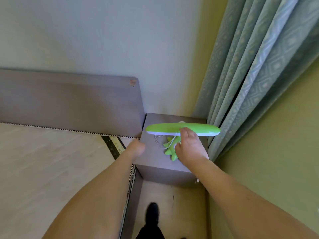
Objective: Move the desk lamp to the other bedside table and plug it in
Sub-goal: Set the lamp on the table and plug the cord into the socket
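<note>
Presently logged: green desk lamp [183, 129] stood on grey bedside surface [153, 163] in corner, between headboard [69, 100] and blue-green curtain [255, 75]. Long head horizontal above star-shaped green base [170, 150]; thin white cord [158, 141] lay loose on surface beside base. Right hand [189, 145] over lamp neck, grip curled around it, closure not fully seen. Left hand [136, 147] at surface's near-left edge, fingers curled, holding nothing. Mattress [51, 161] at left; dark shoe [151, 214] on floor below.

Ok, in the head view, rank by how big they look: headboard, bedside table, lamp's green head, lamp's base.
1. headboard
2. bedside table
3. lamp's green head
4. lamp's base, partly hidden under the right hand, so its true extent is unsure.
</note>
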{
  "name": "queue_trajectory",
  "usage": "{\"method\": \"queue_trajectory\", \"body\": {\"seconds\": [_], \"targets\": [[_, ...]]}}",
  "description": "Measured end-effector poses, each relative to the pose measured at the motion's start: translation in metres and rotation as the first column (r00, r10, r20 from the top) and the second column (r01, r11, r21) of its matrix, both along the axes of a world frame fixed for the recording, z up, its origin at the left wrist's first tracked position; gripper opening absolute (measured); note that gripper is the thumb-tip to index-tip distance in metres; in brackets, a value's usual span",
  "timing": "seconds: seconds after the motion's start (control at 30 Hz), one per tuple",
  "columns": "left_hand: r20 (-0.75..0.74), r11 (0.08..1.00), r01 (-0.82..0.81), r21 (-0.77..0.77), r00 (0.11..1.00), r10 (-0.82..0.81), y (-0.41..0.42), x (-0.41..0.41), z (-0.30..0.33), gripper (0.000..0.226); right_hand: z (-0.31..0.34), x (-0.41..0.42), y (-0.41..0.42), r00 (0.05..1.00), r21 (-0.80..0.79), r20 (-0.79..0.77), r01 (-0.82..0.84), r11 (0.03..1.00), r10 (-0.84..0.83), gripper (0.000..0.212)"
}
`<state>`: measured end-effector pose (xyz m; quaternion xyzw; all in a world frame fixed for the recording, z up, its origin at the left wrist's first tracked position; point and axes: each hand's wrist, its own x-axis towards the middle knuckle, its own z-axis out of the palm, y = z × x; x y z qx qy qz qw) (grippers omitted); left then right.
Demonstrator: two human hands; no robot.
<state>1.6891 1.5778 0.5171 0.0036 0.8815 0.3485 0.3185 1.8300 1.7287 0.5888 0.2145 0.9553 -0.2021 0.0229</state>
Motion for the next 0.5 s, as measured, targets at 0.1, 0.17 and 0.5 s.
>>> {"method": "queue_trajectory", "body": {"seconds": [0.1,0.17,0.5], "targets": [[-0.047,0.997,0.065,-0.039,0.997,-0.067,-0.006,0.021,0.003,0.032,-0.009,0.026,-0.011,0.997,0.061,-0.028,-0.064,0.996,0.066,0.055],[-0.052,0.991,0.105,-0.080,0.993,-0.110,-0.009,0.026,0.001,0.033,-0.019,0.038,-0.016,0.996,0.057,-0.010,-0.093,0.994,0.094,0.052],[-0.128,0.942,0.300,-0.151,0.939,-0.319,0.023,-0.019,-0.103,0.039,-0.148,-0.008,-0.011,0.985,-0.093,0.140,0.117,0.989,-0.104,0.056]]}}
